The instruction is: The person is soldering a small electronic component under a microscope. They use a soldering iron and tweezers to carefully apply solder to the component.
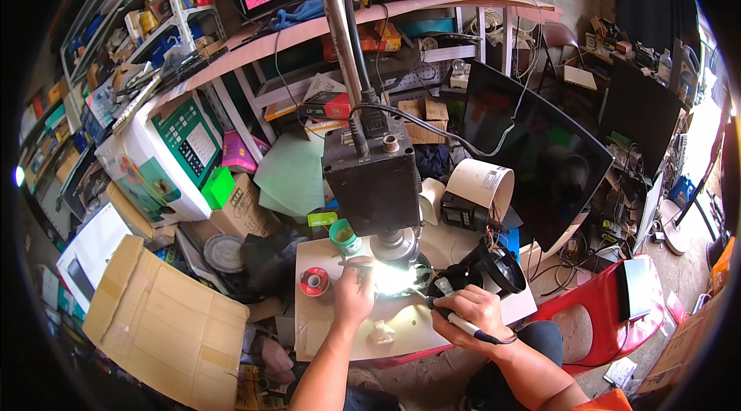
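My left hand [354,293] is closed on a slim dark tool, apparently tweezers [352,263], beside a glaring patch of light. In my right hand [473,309] is a soldering iron [465,324] with a white handle and black grip. Its tip reaches toward the lit spot from the right. The work under the glare is washed out. Above it stands a black box-shaped microscope head [372,189] on a metal post. Left of my left hand lies a red solder spool [314,282]. Behind that is a small green tub [343,235]. A crumpled whitish piece [382,332] rests between my hands.
A black round fan-like part [500,266] sits on the white tabletop [316,334], at the right. Beyond it leans a large dark screen [532,152]. A red plastic stool [587,311] stands right, an open cardboard box [166,326] left. Cluttered shelves [131,17] line the far left.
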Demonstrator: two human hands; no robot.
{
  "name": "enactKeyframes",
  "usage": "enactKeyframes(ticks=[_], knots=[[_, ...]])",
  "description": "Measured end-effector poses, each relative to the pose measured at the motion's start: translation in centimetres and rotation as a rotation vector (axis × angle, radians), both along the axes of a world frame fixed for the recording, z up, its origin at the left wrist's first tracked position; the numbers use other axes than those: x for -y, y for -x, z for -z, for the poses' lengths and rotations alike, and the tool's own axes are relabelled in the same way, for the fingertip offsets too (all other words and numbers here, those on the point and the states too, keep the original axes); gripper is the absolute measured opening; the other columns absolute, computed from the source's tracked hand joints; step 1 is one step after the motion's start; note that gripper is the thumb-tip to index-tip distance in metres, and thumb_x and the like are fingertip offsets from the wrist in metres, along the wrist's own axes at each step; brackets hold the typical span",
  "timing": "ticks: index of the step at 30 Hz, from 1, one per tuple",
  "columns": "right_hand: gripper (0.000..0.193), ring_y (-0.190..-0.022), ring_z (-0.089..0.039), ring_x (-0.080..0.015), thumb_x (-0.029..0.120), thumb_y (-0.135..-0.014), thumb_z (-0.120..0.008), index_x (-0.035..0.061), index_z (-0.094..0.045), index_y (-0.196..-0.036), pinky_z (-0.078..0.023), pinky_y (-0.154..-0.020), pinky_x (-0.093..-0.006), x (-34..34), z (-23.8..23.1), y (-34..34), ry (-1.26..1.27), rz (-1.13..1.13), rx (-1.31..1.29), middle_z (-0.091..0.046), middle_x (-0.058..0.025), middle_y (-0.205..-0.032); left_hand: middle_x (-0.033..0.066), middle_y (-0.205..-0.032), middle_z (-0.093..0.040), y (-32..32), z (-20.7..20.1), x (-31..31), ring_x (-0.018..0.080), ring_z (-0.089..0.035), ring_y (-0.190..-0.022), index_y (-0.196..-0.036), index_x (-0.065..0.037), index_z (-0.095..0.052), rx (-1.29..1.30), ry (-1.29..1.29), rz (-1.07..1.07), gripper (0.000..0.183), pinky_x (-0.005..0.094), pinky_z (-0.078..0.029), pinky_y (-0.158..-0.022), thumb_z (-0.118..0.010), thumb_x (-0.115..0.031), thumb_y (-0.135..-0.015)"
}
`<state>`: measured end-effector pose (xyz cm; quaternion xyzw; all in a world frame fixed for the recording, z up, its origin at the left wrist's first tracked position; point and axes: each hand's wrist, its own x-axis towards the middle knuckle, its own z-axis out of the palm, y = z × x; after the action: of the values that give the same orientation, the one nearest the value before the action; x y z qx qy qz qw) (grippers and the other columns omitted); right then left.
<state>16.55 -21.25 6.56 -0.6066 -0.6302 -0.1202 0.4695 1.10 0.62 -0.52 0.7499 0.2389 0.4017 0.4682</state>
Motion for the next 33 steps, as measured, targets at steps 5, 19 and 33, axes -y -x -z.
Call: enactKeyframes(ticks=[5,19,33], knots=[[0.017,-0.057,-0.061,-0.0233,0.006,-0.070,-0.082,0.0039,-0.073,-0.084,-0.050,-0.053,-0.0347,0.00,-0.23,0.09,-0.003,-0.010,-0.006,-0.065,-0.0065,-0.068,0.0044,-0.087,-0.067,-0.09,-0.07,0.15,0.0096,-0.064,-0.073,-0.115,-0.001,-0.058,0.028,0.007,-0.016,0.013,0.0247,-0.051,-0.061,-0.059,-0.010,-0.105],[0.016,-0.058,-0.060,-0.0221,0.009,-0.071,-0.082,0.0060,-0.073,-0.085,-0.051,-0.053,-0.0336,0.00,-0.02,0.00,0.004,0.000,0.017,-0.065,-0.0050,-0.069,0.0026,-0.075,-0.064,-0.45,-0.04,0.34,0.0098,-0.062,-0.064,-0.113,-0.003,-0.065,0.096,0.029,-0.047,0.016,0.0276,-0.049,-0.059,-0.062,-0.016,-0.104],[0.017,-0.059,-0.061,-0.0223,0.009,-0.071,-0.083,0.0056,-0.073,-0.085,-0.051,-0.054,-0.0336,0.02,-0.09,0.07,0.005,0.003,0.001,-0.065,-0.0052,-0.068,0.0016,-0.073,-0.064,-0.45,-0.28,0.41,0.0089,-0.061,-0.063,-0.113,-0.002,-0.065,0.094,0.023,-0.036,0.017,0.0268,-0.048,-0.058,-0.061,-0.017,-0.105]])
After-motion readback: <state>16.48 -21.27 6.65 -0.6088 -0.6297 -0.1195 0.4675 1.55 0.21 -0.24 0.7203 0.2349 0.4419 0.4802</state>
